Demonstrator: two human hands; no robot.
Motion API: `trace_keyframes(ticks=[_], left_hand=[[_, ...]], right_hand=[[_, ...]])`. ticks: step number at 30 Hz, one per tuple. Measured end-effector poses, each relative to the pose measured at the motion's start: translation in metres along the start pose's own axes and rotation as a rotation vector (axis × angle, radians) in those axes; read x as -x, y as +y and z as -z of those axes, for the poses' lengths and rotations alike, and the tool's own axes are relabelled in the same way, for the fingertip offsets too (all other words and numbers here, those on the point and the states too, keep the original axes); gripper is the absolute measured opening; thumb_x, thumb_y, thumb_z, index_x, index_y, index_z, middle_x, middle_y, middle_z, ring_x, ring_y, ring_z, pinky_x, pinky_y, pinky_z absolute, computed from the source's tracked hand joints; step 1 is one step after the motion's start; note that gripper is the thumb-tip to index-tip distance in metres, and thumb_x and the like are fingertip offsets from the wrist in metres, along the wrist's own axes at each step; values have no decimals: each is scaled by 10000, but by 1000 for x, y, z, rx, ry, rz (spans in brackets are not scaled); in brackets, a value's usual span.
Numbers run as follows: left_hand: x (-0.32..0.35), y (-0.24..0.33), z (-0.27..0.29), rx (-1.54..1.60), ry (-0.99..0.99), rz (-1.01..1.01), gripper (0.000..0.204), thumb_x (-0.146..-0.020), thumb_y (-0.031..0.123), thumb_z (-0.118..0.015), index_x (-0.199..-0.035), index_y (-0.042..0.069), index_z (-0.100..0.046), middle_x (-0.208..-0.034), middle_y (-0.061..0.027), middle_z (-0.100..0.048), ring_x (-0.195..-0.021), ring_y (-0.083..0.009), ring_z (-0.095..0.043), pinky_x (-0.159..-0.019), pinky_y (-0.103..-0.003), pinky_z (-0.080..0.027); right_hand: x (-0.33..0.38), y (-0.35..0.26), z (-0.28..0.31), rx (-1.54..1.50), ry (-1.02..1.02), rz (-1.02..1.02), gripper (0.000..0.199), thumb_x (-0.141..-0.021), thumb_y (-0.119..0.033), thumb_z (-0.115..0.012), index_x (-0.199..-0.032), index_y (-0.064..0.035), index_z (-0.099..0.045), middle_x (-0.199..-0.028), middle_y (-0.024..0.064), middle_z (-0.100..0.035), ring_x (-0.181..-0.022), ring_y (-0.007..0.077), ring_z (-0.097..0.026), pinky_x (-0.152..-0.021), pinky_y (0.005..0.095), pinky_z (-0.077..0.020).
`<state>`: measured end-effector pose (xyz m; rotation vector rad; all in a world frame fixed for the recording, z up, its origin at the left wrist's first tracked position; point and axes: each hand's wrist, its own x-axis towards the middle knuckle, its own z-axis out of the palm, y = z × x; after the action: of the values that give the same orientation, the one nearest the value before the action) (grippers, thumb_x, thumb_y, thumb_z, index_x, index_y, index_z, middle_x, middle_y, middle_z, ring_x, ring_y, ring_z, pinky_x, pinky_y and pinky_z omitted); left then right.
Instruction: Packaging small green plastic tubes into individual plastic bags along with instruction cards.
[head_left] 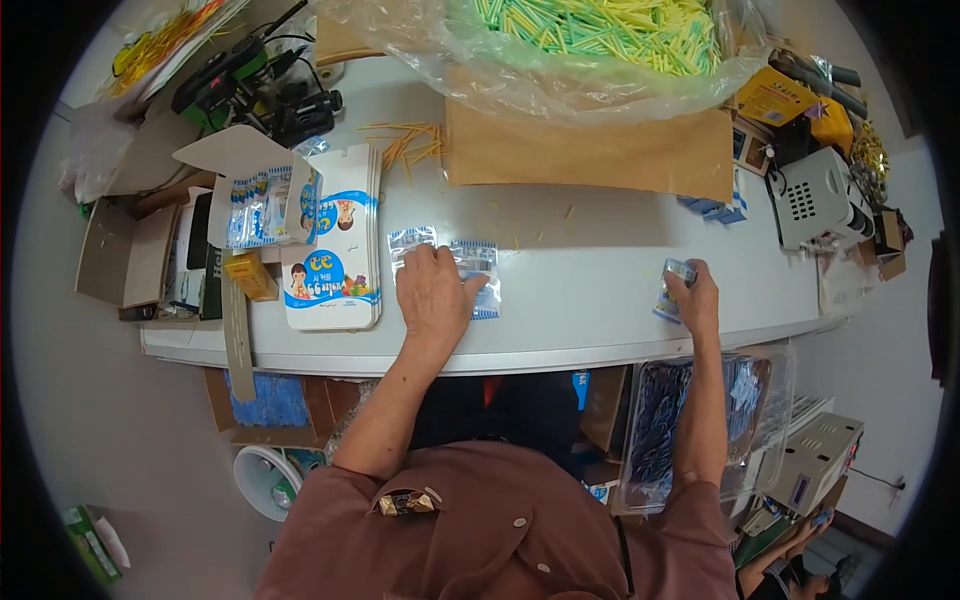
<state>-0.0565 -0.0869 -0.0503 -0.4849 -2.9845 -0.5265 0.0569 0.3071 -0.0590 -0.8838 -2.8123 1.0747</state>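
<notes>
My left hand (432, 290) lies over small clear sachets with blue-striped ends on the white table. Its fingers rest on one sachet (411, 238), while the thumb stretches out across another sachet (486, 300) to the right. Parts of both are hidden beneath the hand. Farther right, near the table's front edge, my right hand (700, 300) is closed on a small printed blue-and-white packet (671, 291). That packet is held between thumb and fingers, its lower end close to the tabletop; I cannot tell whether it is one or a small stack.
Flat printed cartons (335, 270) lie stacked left of my left hand. Beyond them stands an open box (262, 215) of sachets. A large cardboard box (590, 150) lined with plastic holds green and yellow sticks (610, 35). Another person's hands (805, 540) show at lower right.
</notes>
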Motion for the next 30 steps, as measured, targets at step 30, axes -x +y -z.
trace_keyframes(ticks=[30], left_hand=[[5, 4, 22, 1315, -139, 227, 189, -1019, 140, -527, -957, -22, -604, -839, -11, -643, -736, -39, -536, -635, -218, -451]], right_hand=[[-177, -334, 108, 651, 374, 1012, 264, -894, -152, -657, -1113, -5, -664, -1129, 138, -639, -1033, 346, -614, -900, 417, -480]])
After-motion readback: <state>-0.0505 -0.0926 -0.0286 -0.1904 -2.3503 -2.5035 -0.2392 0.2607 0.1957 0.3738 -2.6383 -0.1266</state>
